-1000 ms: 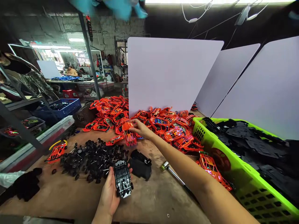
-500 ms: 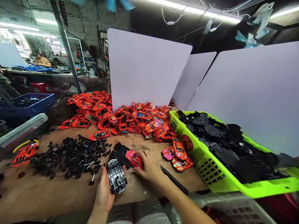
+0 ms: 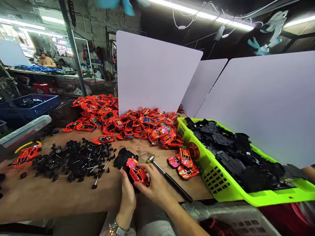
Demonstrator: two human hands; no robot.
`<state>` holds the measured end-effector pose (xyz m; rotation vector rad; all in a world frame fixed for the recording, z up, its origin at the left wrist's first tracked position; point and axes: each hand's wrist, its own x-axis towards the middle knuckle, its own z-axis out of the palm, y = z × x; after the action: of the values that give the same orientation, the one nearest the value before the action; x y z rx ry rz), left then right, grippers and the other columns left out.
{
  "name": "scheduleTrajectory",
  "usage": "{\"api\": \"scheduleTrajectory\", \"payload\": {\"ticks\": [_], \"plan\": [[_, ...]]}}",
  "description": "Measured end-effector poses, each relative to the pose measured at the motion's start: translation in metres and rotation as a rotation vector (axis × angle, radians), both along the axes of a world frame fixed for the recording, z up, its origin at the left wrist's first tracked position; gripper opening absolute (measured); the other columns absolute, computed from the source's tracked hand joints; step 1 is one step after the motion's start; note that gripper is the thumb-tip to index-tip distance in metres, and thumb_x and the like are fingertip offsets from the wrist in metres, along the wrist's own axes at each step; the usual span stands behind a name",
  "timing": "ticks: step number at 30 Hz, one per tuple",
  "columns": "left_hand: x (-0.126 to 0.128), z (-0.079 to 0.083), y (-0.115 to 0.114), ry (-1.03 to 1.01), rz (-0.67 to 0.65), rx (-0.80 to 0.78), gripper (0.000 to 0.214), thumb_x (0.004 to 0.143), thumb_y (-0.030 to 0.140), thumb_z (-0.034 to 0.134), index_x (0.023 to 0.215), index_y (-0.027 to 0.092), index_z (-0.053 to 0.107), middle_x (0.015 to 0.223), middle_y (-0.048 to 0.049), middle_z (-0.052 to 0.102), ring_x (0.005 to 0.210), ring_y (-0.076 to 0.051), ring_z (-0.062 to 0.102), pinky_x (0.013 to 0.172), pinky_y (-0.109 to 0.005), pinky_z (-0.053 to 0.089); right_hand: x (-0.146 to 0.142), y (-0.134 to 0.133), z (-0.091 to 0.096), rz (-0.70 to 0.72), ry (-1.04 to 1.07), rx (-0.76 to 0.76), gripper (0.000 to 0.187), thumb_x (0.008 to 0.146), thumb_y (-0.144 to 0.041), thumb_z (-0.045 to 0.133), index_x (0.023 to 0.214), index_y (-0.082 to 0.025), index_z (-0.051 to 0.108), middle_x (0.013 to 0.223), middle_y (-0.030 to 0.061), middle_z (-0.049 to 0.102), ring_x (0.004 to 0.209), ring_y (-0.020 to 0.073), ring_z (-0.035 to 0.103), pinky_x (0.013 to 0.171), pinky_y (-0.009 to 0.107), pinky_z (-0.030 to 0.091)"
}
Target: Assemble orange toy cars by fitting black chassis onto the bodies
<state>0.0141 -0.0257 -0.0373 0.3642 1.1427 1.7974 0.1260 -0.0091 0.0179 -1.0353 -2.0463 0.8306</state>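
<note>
Close over the front of the table, my left hand [image 3: 128, 193] grips a dark toy car chassis, mostly hidden now. My right hand [image 3: 157, 185] has its thumb and fingers closed on a shiny red toy car body shell [image 3: 138, 172], which lies over the chassis. Whether the two parts are fitted together I cannot tell. Just beyond them, more black chassis [image 3: 124, 156] rest on the table. A hammer [image 3: 169, 178] with a black handle lies to the right of my right hand, its head pointing away from me.
Black wheels on axles [image 3: 78, 160] are heaped on the left. Red body shells [image 3: 147, 126] pile up at the back, and a few red cars [image 3: 185, 162] sit beside a lime-green basket [image 3: 230, 178] of black chassis. White panels [image 3: 157, 72] stand behind. Far left, a person [image 3: 46, 60] sits.
My left hand has moved right and tilted the chassis, bringing it under the red body shell. My right hand has raised the shell from the table. The hammer's head is now uncovered.
</note>
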Motion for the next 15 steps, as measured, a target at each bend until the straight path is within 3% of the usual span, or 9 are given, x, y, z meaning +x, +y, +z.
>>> {"api": "scheduleTrajectory", "payload": {"ticks": [5,15], "plan": [[0.003,-0.004,0.004,0.053,0.001,0.017,0.071,0.089,0.073,0.034,0.137,0.023,0.054,0.140,-0.0109,0.060,0.137,-0.025,0.048,0.112,-0.040,0.039,0.004,0.010,-0.005,0.005,0.061,-0.050,0.049,0.079,-0.024,0.072,0.126,-0.026,0.057,0.116,0.0060,0.062,0.101,0.0219,0.060,0.084,0.032,0.049],[0.010,0.002,0.007,0.024,-0.011,0.025,0.071,0.090,0.071,0.035,0.139,0.022,0.053,0.142,-0.0116,0.058,0.137,-0.026,0.047,0.114,-0.040,0.036,0.005,0.011,-0.002,-0.003,0.005,-0.009,0.051,0.077,-0.023,0.073,0.125,-0.026,0.056,0.116,0.0063,0.062,0.104,0.0228,0.060,0.088,0.035,0.049]]}}
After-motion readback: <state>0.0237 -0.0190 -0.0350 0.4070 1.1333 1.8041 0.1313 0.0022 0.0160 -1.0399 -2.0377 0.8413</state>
